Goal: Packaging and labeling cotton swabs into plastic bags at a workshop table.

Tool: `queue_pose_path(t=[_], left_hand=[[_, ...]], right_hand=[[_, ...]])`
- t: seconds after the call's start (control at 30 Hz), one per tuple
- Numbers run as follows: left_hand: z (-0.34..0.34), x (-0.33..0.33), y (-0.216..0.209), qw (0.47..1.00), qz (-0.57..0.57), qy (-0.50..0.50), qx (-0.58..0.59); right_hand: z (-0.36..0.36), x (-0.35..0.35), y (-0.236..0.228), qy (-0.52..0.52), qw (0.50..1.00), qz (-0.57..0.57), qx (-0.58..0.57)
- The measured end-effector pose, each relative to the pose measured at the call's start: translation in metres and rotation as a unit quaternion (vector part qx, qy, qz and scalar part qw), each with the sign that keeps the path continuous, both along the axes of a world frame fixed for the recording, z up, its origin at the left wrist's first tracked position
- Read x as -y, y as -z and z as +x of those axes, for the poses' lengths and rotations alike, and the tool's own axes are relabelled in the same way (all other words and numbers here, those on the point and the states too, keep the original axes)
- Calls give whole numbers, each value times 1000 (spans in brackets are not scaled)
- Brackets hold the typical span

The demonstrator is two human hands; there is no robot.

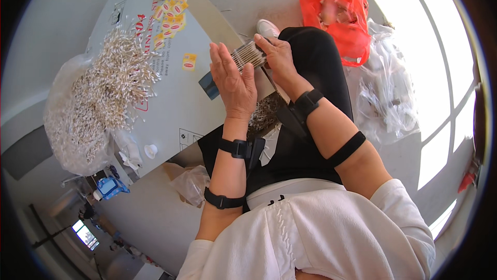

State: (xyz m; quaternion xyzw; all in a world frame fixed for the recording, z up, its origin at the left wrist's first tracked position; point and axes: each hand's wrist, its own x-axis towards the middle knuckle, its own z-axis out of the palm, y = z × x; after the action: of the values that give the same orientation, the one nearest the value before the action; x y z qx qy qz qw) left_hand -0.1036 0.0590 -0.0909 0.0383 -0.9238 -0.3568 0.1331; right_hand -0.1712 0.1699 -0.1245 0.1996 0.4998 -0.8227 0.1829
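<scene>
A row of cotton swabs [244,55] lies between my two hands above the table's near edge. My right hand [282,65] grips the swabs at their right end, thumb on top and fingers curled round. Flat and upright, my left hand [231,84] has its fingers stretched out, its palm side against or close to the swabs' left end; exact contact cannot be made out. Beside its wrist a dark blue flat piece [208,86] sticks out over the table. A big heap of loose cotton swabs [121,67] spreads on the table to the left, partly out of a clear plastic bag [59,109].
Small yellow cards [173,21] lie at the table's [171,93] far side, with a single card [189,62] nearer. More swabs [265,112] sit below my hands by my lap. On the floor at right are a red plastic bag [357,41] and clear bags [388,88].
</scene>
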Motion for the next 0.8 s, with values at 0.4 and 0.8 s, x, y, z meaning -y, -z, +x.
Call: queue_pose_path(t=[0.4, 0.8], left_hand=[[10, -1, 1, 959, -261, 27, 109], [12, 1, 3, 955, -270, -5, 121]], right_hand=[[9, -7, -4, -10, 998, -57, 34], [11, 1, -13, -34, 997, -18, -66]])
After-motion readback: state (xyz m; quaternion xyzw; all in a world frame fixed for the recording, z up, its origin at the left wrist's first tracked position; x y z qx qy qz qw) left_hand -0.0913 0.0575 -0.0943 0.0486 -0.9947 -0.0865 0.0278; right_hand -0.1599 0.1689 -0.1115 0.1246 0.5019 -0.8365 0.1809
